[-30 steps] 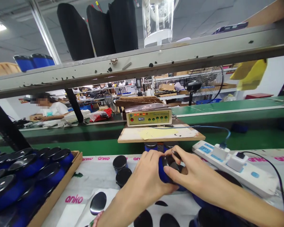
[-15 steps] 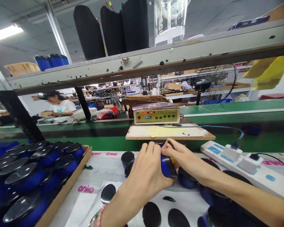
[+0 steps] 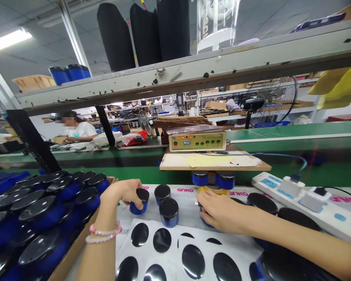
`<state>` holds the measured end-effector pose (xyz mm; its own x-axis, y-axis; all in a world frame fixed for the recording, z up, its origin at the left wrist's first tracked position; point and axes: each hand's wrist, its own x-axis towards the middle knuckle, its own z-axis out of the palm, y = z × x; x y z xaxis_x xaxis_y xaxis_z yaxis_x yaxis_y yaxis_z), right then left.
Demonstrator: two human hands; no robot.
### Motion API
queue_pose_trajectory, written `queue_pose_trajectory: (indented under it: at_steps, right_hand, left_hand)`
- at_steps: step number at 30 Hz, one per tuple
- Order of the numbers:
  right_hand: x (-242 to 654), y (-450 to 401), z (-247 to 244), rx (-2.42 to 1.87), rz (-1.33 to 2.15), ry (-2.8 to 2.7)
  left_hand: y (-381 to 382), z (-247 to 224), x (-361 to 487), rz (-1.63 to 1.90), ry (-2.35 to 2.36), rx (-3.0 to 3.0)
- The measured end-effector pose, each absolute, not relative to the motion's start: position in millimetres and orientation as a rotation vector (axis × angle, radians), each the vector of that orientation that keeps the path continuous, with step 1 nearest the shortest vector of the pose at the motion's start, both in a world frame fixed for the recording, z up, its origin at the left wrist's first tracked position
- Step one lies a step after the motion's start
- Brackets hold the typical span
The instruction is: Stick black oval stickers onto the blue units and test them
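Note:
My left hand is closed around a short blue cylinder with a glossy black top, low over the white covered bench beside the carton. To the right, my right hand curls its fingers over another blue cylinder, mostly hidden beneath them. A small silvery tip shows by those fingers; what it belongs to is hidden. Between my hands stand two more black-topped cylinders. In front of them lie white backing sheets bearing round black glossy discs.
A carton crowded with blue cylinders fills the left. Two cylinders sit on a yellow holder below a wooden board carrying a control box. A power strip lies right, near more cylinders. A shelf crosses overhead.
My hands have parted. The left hand moved left and now grips a cylinder near the carton; the right has come down, away from the dark pen-like tool's earlier raised position.

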<state>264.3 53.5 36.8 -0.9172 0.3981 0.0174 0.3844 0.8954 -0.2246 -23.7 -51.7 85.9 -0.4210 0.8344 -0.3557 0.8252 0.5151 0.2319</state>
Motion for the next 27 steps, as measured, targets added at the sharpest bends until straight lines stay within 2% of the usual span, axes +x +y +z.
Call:
queue_pose_trajectory:
  at_steps: [7,14,19,27]
  right_hand:
    - [258,54,20,-0.678,0.471,-2.973]
    - [240,53,10,-0.701,0.408,-2.905]
    - [229,51,16,-0.634,0.364,-2.949]
    - [261,55,44,-0.58,0.495,-3.156]
  left_hand:
    - [-45,77,-30,-0.001,2.128,1.253]
    - [-20,66,14,0.144,2.217,1.658]
    - [-2,48,42,-0.004,2.138,1.731]
    - [-8,56,56,-0.205,2.122,1.701]
